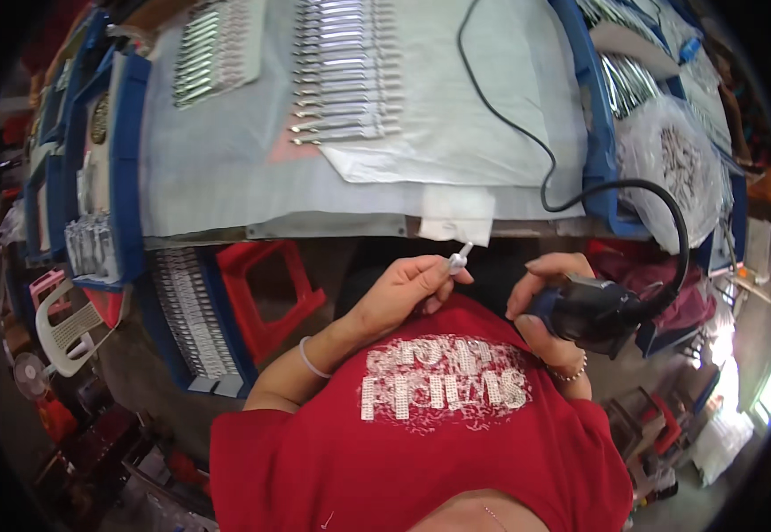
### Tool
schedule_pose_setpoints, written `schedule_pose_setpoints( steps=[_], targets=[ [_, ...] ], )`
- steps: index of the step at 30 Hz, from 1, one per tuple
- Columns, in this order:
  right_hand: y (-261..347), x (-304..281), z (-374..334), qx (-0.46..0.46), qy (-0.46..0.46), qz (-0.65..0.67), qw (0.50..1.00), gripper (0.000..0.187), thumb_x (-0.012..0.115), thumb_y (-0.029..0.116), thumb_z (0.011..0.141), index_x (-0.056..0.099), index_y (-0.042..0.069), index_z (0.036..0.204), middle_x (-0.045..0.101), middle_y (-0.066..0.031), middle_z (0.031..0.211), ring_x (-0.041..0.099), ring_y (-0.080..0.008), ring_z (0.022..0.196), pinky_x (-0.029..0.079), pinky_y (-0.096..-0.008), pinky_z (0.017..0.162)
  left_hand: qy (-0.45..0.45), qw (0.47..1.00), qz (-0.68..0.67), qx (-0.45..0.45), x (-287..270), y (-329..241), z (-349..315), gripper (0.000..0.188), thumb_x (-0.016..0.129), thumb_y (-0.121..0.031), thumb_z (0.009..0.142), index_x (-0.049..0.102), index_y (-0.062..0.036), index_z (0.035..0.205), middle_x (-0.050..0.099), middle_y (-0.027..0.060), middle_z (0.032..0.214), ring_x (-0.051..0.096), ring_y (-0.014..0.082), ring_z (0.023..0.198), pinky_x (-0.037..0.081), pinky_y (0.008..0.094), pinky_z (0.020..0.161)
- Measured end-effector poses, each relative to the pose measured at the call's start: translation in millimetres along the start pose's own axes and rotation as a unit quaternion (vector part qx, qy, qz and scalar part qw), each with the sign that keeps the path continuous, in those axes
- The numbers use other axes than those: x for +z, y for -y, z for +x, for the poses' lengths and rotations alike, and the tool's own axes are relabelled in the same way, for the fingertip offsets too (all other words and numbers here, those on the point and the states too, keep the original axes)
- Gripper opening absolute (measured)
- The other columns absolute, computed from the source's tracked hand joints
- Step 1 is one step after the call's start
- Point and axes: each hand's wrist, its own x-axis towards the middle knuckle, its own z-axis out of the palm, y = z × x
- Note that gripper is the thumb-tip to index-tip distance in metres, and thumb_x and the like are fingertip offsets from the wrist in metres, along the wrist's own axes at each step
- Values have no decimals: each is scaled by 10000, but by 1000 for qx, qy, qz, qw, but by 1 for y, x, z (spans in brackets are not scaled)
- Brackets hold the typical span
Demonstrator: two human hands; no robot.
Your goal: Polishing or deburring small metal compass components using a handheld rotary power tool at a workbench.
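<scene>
My left hand pinches a small white-and-silver piece with a thin pale tip, just off the table's near edge. My right hand is wrapped round a dark corded hand tool, whose exact kind I cannot make out. Its thick black cable curves up and back over the table. The tool and the small piece are apart. Beyond my hands, a long row of slim silver metal pieces lies on white sheeting. A shorter row of similar pieces is at the far left.
A white pad hangs over the table's near edge. Blue bins line the left; on the right are blue bins and a plastic bag of small parts. A red stool and a blue tray of metal pieces stand below.
</scene>
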Motion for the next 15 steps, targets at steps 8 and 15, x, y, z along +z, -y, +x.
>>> schedule_pose_setpoints(
  steps=[8, 15],
  targets=[
    [-15, 3, 5, 18, 3, -44, 999, 503, 759, 14, 684, 499, 21, 1115, 622, -50, 685, 562, -57, 580, 417, -193, 530, -1, 983, -184, -17, -6, 32, 24, 332, 434, -299, 1002, 592, -7, 1003, 521, 12, 723, 418, 66, 530, 336, 212, 485],
    [-43, 5, 11, 119, -83, -60, 988, 436, 755, 10, 685, 535, 2, 1062, 692, -54, 882, 567, -36, 646, 468, -205, 614, -32, 973, -230, -19, -8, 29, 31, 425, 409, -371, 1004, 590, 13, 1021, 525, 13, 717, 366, 63, 495, 306, 210, 461]
  ],
)
